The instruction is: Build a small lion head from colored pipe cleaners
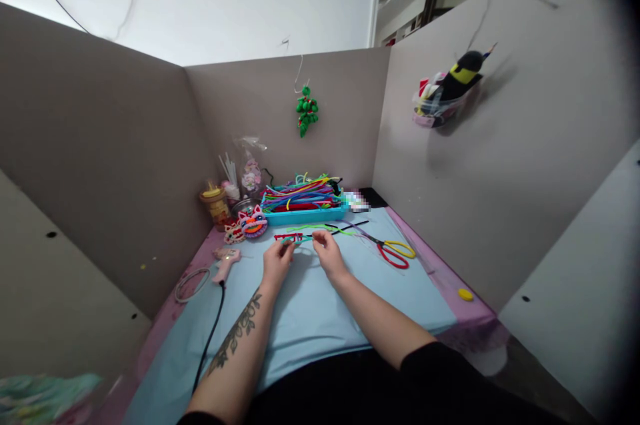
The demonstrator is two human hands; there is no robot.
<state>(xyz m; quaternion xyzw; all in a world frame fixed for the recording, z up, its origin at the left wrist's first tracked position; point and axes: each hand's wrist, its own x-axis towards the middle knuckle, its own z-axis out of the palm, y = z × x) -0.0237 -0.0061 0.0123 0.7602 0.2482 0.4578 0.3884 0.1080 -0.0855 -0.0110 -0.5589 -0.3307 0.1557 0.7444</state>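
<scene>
My left hand [277, 264] is closed in a pinch in the middle of the table. A thin teal pipe cleaner [303, 240] runs from its fingertips toward my right hand [329, 257], whose fingers are also pinched at the other end. Just beyond my left fingers lies a small red piece [289, 237] of bent pipe cleaner. Green and black pipe cleaners [350, 228] lie loose behind my right hand. To the right of them rest scissors [395, 253] with one red and one yellow handle.
A blue tray [305, 217] heaped with coloured pipe cleaners stands at the back. On the left are finished pipe-cleaner faces [253, 222], a pink glue gun [227, 265] with its cord, and a brown cup [216, 206]. A yellow lid [465, 294] sits at right. Grey partitions [300, 158] enclose the table.
</scene>
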